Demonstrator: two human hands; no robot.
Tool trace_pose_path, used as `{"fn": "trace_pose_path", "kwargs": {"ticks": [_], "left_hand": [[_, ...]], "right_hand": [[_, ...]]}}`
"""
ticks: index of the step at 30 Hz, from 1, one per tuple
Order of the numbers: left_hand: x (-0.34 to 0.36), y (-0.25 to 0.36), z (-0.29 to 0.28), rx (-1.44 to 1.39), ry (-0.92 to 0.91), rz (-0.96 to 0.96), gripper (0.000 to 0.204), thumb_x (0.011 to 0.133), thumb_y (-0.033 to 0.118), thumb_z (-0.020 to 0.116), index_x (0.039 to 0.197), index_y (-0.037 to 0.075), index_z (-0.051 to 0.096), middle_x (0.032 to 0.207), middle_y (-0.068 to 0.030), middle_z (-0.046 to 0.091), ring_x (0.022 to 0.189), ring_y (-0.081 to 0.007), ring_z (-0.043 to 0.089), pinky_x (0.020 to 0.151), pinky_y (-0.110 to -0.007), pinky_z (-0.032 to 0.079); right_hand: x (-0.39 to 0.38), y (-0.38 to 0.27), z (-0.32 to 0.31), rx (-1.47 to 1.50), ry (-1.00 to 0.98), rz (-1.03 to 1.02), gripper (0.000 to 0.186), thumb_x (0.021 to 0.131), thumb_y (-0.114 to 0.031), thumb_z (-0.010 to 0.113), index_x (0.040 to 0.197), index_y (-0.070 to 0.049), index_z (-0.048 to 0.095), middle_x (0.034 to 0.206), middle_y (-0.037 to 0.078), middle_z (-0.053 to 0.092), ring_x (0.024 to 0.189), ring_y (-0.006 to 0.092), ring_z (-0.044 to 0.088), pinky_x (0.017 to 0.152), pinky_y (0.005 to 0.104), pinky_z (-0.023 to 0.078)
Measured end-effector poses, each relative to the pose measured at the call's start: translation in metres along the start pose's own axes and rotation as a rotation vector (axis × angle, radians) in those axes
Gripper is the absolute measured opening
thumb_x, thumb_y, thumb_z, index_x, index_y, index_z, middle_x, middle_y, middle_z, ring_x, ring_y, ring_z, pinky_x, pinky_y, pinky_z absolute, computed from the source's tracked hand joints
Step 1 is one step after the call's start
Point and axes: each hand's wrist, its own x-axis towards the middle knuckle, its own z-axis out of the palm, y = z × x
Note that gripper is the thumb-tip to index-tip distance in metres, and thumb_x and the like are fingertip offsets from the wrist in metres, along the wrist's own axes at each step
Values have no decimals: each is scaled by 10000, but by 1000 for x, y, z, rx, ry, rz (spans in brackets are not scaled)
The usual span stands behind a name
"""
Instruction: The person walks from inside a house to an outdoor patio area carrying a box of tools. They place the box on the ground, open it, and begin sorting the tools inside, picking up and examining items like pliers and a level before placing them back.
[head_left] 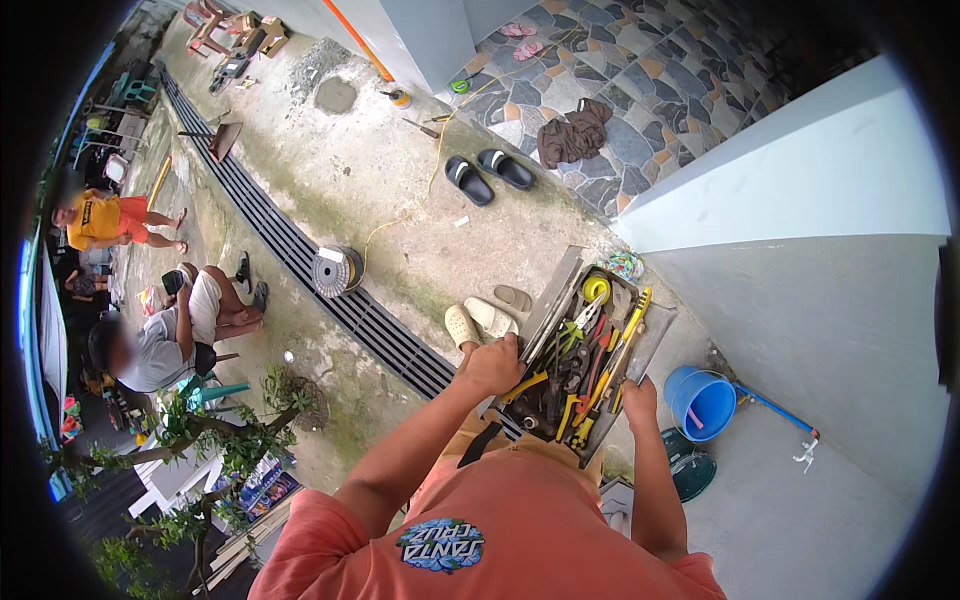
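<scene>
An open metal toolbox (549, 308) full of hand tools is in front of my body. My left hand (494, 366) is closed on its left edge, fingers curled over the raised side. On the opposite edge, my right hand (640, 403) grips the rim. Inside lie a yellow tape roll (596, 289), pliers (587, 315) with pale jaws, and a long yellow tool (638, 310) along the right side. Several other tools with red, green and yellow handles are jumbled together, partly covering each other.
A blue bucket (703, 404) stands right, beside a wall pipe with a tap (806, 457). Pale clogs (490, 318) and black slides (468, 181) lie ahead. A cable spool (336, 271) rests by a long drain grate (270, 222). Two people (165, 345) are at left.
</scene>
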Motion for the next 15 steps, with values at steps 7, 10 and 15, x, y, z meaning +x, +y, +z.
{"fn": "trace_pose_path", "kwargs": {"ticks": [7,10,15], "left_hand": [[-79,-211,-177,-110,241,-218,439,893,280,659,1125,-55,498,1006,-290,698,950,-445,698,846,-511,558],[-113,-283,-247,-137,343,-345,415,872,261,649,1088,-61,501,994,-316,691,938,-464,694,847,-516,555],[-121,-407,-338,-188,560,-531,412,878,268,647,1133,-37,537,1021,-290,706,962,-477,676,837,-547,528]], "right_hand": [[-22,-247,218,-194,-188,-201,372,867,-190,553,1106,68,675,1009,280,715,960,393,703,863,445,522],[-25,-353,312,-434,-206,-301,390,879,-235,568,1085,78,673,1041,331,695,1021,464,676,897,484,514],[0,-509,469,-520,-329,-547,465,885,-289,563,1106,109,658,1117,365,666,1096,484,648,962,506,514]]}}
